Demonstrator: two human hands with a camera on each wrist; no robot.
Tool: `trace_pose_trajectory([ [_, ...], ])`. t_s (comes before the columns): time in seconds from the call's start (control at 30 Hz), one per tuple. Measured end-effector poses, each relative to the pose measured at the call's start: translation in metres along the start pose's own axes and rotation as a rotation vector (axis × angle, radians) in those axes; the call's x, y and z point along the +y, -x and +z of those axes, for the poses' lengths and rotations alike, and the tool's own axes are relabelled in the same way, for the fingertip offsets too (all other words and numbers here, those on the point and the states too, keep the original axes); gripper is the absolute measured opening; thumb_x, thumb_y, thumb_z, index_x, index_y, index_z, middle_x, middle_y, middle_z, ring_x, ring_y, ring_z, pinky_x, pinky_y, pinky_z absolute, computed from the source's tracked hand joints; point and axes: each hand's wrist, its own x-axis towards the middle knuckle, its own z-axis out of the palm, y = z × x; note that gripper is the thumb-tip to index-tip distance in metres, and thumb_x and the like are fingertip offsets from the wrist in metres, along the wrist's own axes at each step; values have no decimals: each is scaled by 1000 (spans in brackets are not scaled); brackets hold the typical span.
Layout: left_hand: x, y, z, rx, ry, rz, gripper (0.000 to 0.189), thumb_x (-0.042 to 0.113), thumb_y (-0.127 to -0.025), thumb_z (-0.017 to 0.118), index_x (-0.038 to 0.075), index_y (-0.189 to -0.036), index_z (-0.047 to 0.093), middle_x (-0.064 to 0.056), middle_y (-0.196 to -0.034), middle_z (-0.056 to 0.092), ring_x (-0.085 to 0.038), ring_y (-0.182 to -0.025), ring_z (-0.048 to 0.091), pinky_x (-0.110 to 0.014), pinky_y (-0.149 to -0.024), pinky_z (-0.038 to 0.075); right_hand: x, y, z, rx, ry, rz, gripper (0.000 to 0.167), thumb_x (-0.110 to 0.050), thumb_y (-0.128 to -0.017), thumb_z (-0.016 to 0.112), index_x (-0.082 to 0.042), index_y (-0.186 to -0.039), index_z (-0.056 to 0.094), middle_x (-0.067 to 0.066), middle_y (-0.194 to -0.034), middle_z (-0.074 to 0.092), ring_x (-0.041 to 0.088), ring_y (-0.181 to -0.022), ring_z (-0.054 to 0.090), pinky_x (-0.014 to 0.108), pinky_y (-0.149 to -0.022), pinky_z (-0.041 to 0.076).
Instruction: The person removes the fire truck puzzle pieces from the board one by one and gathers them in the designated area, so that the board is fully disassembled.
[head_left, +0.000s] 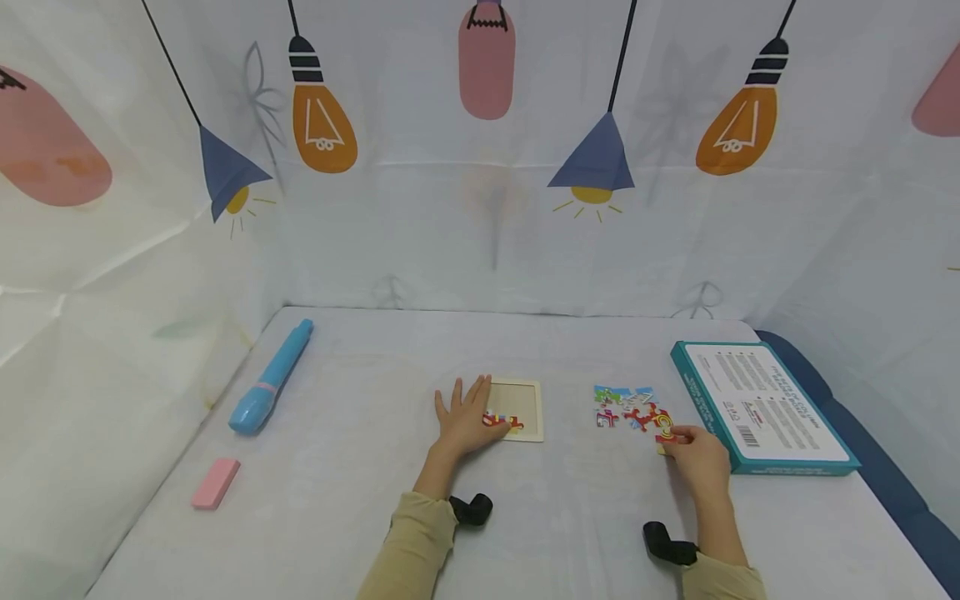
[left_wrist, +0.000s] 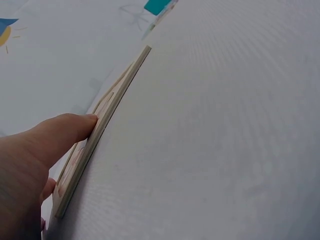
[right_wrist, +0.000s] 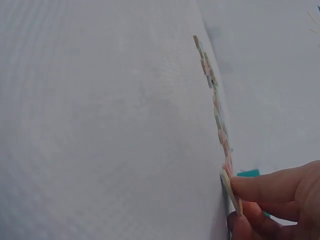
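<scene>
My left hand [head_left: 466, 422] rests with fairly straight fingers on the left side of a square wooden puzzle tray [head_left: 531, 435]. In the left wrist view the thumb [left_wrist: 75, 129] presses on the tray's edge [left_wrist: 120, 102]. A few red and yellow puzzle pieces [head_left: 516, 422] lie along the tray's lower part, partly behind the hand. My right hand [head_left: 703, 460] pinches a puzzle piece [right_wrist: 230, 191] between thumb and fingers, slightly tilted off the table. Beside it lies a loose cluster of colourful puzzle pieces [head_left: 630, 402].
A teal box [head_left: 768, 404] with a white printed face lies right of my right hand. At the far left are a blue, microphone-shaped object [head_left: 272, 379] and a pink block [head_left: 216, 484]. White patterned cloth [head_left: 450, 233] hangs behind the white table [head_left: 337, 517].
</scene>
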Motion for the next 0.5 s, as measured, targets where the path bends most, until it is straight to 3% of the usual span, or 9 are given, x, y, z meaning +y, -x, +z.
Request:
trace_pose_trajectory([
  [0.13, -1, 1, 0, -1, -2, -1, 86, 52, -79, 61, 17, -148, 23, -2, -151, 27, -37, -140, 9, -63, -103, -6, -1, -1, 2, 24, 80, -15, 33, -8, -85, 60, 8, -113, 55, 28, -100, 55, 35, -86, 49, 39, -67, 42],
  [0.2, -1, 1, 0, 5, 2, 0, 86, 52, -79, 61, 18, -148, 23, -2, -151, 27, -37, -140, 9, -64, -103, -6, -2, -2, 3, 31, 93, -28, 33, -9, -85, 61, 7, -113, 55, 26, -96, 55, 34, -84, 49, 40, -67, 41],
  [0.33, -1, 0, 0, 9, 6, 1, 86, 52, -79, 61, 18, -148, 22, -2, -151, 27, -37, -140, 9, -63, -103, -6, -8, -3, 6, 12, -2, -80, 35, -11, -87, 60, 6, -116, 54, 22, -94, 56, 30, -83, 50, 28, -61, 42],
  [0.5, 0, 0, 0, 9, 10, 2, 86, 52, -79, 61, 17, -148, 23, -2, -151, 27, -38, -139, 9, -63, -103, -6, -18, -3, 13, -57, -177, -123, 37, -16, -90, 59, 0, -123, 53, 19, -107, 57, 27, -94, 51, 12, -57, 42],
])
